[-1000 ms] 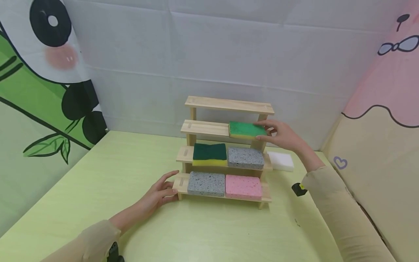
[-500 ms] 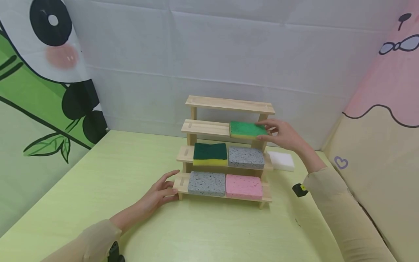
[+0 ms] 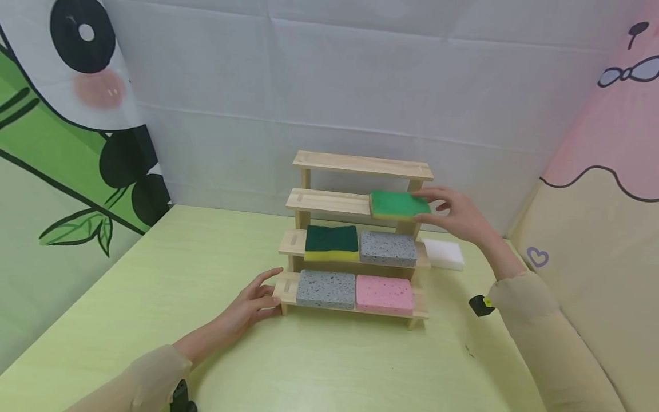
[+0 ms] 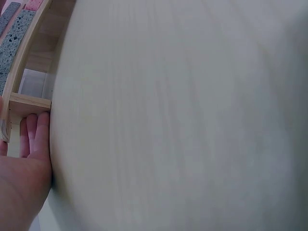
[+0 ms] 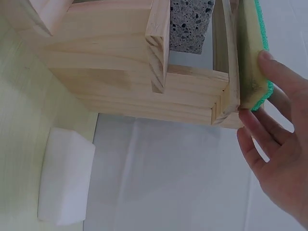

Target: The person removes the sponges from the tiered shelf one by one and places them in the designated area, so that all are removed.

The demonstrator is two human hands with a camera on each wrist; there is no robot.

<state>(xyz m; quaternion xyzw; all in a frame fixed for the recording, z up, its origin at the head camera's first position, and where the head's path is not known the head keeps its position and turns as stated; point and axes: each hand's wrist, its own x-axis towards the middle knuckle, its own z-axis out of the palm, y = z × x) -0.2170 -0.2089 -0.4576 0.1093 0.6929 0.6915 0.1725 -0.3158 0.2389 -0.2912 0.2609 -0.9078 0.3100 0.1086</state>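
A small stepped wooden rack (image 3: 355, 203) stands on the table against the back wall. At its second tier from the top, my right hand (image 3: 455, 214) pinches the right end of a green-topped sponge (image 3: 396, 205). In the right wrist view this sponge (image 5: 252, 57) shows a yellow underside and sticks out past the shelf end, fingers on its edges. My left hand (image 3: 247, 306) grips the left end of the lowest shelf; in the left wrist view its fingers (image 4: 41, 132) touch the rack's leg (image 4: 30, 102).
A dark green and yellow sponge (image 3: 331, 243) and a grey speckled sponge (image 3: 387, 248) lie on the third tier. Another grey sponge (image 3: 326, 289) and a pink sponge (image 3: 384, 294) occupy the lowest. Behind the rack's right side lies a white sponge block (image 3: 444, 254).
The green-topped sponge has shifted a little to the right along its shelf, together with my right hand. My left hand stays at the lowest shelf's end.
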